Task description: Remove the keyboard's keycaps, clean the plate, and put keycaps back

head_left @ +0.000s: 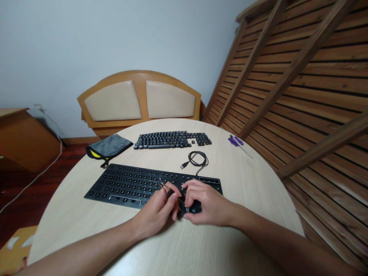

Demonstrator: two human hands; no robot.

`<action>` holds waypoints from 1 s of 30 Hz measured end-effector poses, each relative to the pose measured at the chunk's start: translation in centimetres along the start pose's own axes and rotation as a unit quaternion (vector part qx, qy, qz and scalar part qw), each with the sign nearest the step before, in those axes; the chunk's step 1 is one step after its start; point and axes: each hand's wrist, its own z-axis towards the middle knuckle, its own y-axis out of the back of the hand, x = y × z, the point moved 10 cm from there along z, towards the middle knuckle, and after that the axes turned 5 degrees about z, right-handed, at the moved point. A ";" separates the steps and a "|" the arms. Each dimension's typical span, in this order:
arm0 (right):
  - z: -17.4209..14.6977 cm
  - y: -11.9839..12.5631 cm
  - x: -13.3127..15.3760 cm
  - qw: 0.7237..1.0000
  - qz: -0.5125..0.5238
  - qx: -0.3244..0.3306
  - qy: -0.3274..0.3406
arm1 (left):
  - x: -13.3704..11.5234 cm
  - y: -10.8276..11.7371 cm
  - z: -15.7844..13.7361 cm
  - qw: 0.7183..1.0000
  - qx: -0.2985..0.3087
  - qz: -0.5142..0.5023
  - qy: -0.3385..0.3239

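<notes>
A black keyboard (129, 180) lies slightly skewed on the table, most of its keycaps off and the switch posts bare. My left hand (159, 207) is closed over its lower middle, pinching a thin metal wire tool (161, 181) with a dark handle; one end sticks out above the fingers, and thin wire shows toward the right hand. My right hand (205, 201) curls over the number pad end, thumb at the near edge and fingers on top, gripping the keyboard. A few black keycaps (193, 209) sit on the board between thumb and fingers. The fingers partly hide the tool.
Loose black keycaps (163, 138) stand in rows behind the keyboard. A coiled USB cable (198, 158) lies nearby. A grey pouch with yellow lining (110, 147) is at left; a brush-like tool with purple pieces (237, 142) is at right. A slatted wooden frame (310, 84) leans beside the round table (244, 188).
</notes>
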 end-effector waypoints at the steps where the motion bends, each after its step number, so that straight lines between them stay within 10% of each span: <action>1: 0.0 0.0 -0.2 1.000 0.000 -0.002 -0.005 | 0.0 0.0 0.0 1.000 0.001 0.001 -0.001; 17: 0.0 4.3 -2.0 0.990 0.075 -0.065 -0.096 | 0.3 1.7 0.6 0.996 -0.079 -0.052 0.004; 22: 0.6 10.2 -6.9 0.970 -0.057 -0.163 -0.174 | -0.2 1.9 0.5 0.995 -0.084 0.051 -0.017; 30: 4.5 13.5 -13.9 0.900 -0.336 -0.111 -0.254 | -0.1 1.9 0.7 0.992 -0.078 0.103 -0.012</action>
